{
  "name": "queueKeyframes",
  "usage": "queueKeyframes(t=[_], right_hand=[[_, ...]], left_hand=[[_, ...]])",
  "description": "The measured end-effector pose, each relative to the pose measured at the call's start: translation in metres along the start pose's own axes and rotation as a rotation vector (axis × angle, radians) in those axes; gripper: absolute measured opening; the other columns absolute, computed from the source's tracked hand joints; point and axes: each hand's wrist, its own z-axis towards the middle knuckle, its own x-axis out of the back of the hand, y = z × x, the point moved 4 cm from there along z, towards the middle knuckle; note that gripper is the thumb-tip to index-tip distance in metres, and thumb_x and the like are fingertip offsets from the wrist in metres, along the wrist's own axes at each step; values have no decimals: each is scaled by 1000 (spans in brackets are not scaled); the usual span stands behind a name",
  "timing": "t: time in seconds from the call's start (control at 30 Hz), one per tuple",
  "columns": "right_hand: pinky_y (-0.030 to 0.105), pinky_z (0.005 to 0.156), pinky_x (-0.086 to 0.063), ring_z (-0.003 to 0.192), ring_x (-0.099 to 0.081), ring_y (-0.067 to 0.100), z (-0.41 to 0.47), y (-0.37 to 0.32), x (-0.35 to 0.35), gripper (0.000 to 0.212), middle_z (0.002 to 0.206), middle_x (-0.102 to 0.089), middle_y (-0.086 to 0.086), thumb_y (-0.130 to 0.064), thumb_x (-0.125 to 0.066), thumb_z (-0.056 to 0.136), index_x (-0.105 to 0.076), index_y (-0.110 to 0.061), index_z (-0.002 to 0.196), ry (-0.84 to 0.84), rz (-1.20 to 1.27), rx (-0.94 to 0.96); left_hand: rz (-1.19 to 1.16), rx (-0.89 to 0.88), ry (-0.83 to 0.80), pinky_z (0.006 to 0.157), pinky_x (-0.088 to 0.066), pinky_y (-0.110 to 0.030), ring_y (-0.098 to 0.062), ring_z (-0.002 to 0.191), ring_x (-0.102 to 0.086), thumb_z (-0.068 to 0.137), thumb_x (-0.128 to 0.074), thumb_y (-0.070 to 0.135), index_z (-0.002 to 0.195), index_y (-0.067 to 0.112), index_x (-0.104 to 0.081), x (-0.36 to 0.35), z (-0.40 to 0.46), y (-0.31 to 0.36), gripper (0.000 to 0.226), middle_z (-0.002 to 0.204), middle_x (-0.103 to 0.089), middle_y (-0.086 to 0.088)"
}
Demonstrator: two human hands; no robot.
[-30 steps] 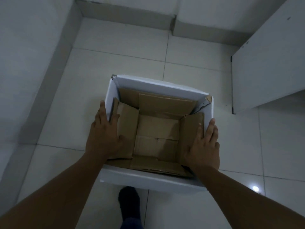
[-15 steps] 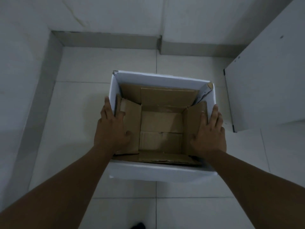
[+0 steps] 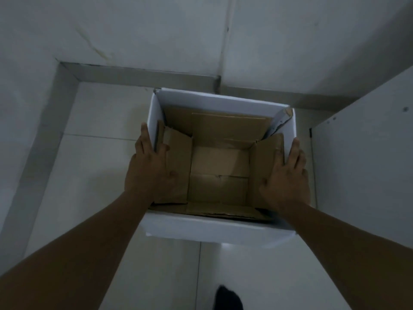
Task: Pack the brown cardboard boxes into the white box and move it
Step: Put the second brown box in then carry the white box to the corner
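Note:
The white box [image 3: 214,231] is held up in front of me, above the tiled floor. An open brown cardboard box [image 3: 220,173] sits inside it, flaps spread against the white walls. My left hand [image 3: 149,168] grips the white box's left wall, thumb inside on a brown flap and fingers outside. On the right wall my right hand [image 3: 286,177] grips the same way, thumb on the right flap. The white box's far right corner is torn.
A white wall with a grey skirting [image 3: 138,74] stands just beyond the box, forming a corner on the left. A white panel of furniture [image 3: 362,153] stands close on the right. A dark foot [image 3: 228,298] shows on the floor tiles below.
I have carried the white box forward toward the wall corner; the skirting now lies right behind its far edge. Both hands keep the same hold.

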Motion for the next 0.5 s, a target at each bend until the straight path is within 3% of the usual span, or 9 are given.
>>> queueKeyframes(t=[0.5], right_hand=[[56, 103, -40, 144, -16, 45, 131, 9, 30, 104, 164, 7, 21, -43, -72, 72, -19, -10, 155, 59, -12, 25]], left_hand=[[-8, 4, 31, 80, -51, -49, -48, 140, -23, 67, -78, 46, 142, 13, -47, 16, 124, 20, 88, 159, -3, -32]])
